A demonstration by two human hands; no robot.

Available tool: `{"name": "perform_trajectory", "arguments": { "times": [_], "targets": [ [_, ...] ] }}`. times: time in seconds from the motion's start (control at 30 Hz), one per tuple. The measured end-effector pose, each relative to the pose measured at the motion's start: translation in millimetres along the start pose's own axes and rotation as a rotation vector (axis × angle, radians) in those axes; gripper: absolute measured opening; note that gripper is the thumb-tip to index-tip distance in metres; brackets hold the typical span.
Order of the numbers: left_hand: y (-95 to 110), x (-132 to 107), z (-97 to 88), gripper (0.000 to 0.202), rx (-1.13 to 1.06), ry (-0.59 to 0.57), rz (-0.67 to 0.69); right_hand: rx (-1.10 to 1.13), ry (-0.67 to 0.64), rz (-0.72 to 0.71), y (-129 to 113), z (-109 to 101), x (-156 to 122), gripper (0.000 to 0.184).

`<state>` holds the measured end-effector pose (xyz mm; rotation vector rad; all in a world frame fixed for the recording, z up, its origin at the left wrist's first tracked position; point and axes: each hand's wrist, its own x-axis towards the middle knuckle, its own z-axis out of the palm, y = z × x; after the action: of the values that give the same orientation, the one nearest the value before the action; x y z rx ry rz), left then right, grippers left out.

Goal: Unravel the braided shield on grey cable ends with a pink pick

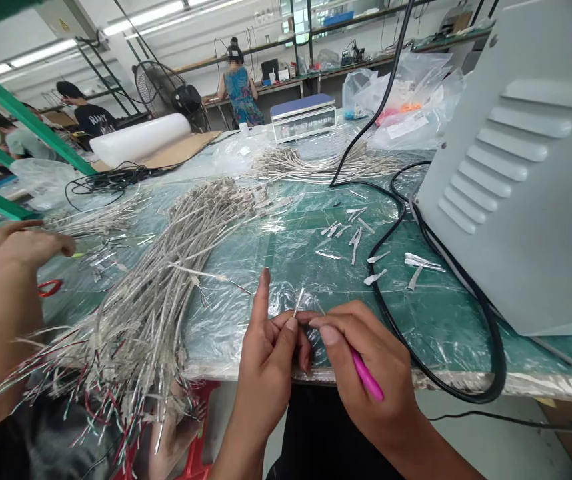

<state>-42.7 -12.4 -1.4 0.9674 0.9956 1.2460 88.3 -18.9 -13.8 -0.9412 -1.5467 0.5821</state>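
Note:
Near the front edge of the table, my left hand (269,353) pinches a thin cable end (299,303) between thumb and fingers, its silvery foil tip pointing up. The index finger of that hand sticks out straight. My right hand (373,363) is wrapped round a slim tool with a pink handle (367,375); its working end is mostly hidden by the fingers, so its kind is unclear. The fingertips of both hands nearly meet at the cable. To the left lies a large bundle of grey cables (181,247), with stripped coloured wires hanging over the edge.
Foil scraps (356,243) are scattered ahead of my right hand. A black cable (391,320) loops beside a grey vented machine (521,180). Another person's arms (11,280) reach in at left, near red-handled scissors (49,288). More cables (316,163) lie farther back.

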Motion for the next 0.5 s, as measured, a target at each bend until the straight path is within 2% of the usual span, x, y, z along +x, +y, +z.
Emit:
{"name": "perform_trajectory", "arguments": {
  "times": [0.17,0.5],
  "targets": [
    [1.2,-0.7,-0.1,0.081,-0.013,0.033,-0.042,0.079,-0.112,-0.083,-2.0,-1.9,1.0,0.021],
    [2.9,-0.9,1.2,0.08,-0.016,0.028,-0.061,0.076,-0.128,-0.088,-4.3,-1.6,3.9,0.021]
  ]
}}
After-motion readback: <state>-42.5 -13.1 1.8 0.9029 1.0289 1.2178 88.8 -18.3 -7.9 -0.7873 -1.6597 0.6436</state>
